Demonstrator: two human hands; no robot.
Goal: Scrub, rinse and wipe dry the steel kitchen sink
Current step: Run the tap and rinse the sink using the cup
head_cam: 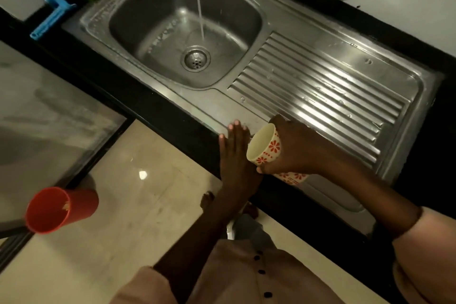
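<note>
Holding a flowered cup [265,147] tipped sideways in the right hand [293,148], fingers curled round it; left hand [234,153] flat, fingers straight, beside the steel sink [320,96]; water [198,0] running.

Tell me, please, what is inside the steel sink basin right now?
Only running water falling beside the drain strainer of the steel sink basin; no dishes or sponge show. Nothing below the strainer holes can be seen.

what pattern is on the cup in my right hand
Cream cup with red-orange flower motifs, gripped by the right hand; the head view shows it.
</note>
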